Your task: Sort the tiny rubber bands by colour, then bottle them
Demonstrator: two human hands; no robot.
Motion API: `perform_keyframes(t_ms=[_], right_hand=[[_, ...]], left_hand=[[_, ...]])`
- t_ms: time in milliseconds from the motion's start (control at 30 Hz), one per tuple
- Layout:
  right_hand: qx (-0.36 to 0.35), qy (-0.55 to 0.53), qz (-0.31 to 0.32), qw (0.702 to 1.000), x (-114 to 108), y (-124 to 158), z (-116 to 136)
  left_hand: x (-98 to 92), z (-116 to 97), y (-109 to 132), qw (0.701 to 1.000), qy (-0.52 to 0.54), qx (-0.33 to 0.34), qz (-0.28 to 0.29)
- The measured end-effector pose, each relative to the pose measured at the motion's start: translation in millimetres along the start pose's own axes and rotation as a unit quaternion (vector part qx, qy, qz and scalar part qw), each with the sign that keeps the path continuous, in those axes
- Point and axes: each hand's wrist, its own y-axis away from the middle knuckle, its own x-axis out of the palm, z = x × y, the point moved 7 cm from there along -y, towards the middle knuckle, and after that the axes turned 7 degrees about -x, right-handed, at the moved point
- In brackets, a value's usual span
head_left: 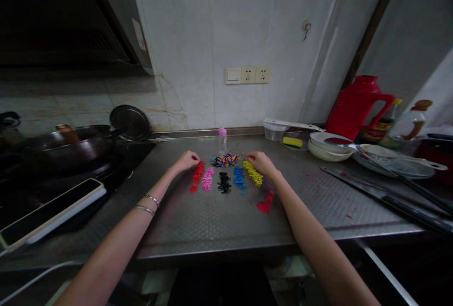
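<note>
On the metal counter lie several separate rows of small coloured pieces that look like rubber bands: red [197,177], pink [207,179], black [224,183], blue [239,178] and yellow [253,174]. Behind them is a mixed-colour pile [225,160]. My left hand [187,160] is at the far end of the red row, its fingers pinched together. At the far end of the yellow row, right of the mixed pile, my right hand [261,161] is also pinched closed. Whatever either hand may hold is too small to make out.
A small clear bottle with a pink cap [222,140] stands behind the pile. Red heart-shaped marks [265,203] are on the counter near my right forearm. Left are a wok [76,143] and a white-framed device [53,209]; right are stacked bowls [327,150] and a red thermos [354,107].
</note>
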Motion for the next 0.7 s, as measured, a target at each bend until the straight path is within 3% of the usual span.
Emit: perform_keyframes(t_ms=[267, 433, 700], right_hand=[[-0.013, -0.016, -0.013, 1.0, 5.6, -1.8, -2.5], [-0.02, -0.038, -0.013, 0.999, 8.9, -13.2, -0.4], [-0.004, -0.017, 0.062, 0.998, 25.8, -44.4, -2.4]], left_hand=[[-0.6, 10.1, 14.2, 0.999, 0.02, -0.003, 0.037], [-15.9, 16.9, 17.6, 0.999, 0.025, -0.021, 0.008], [-12.7, 18.6, 19.3, 0.999, 0.045, -0.022, 0.002]])
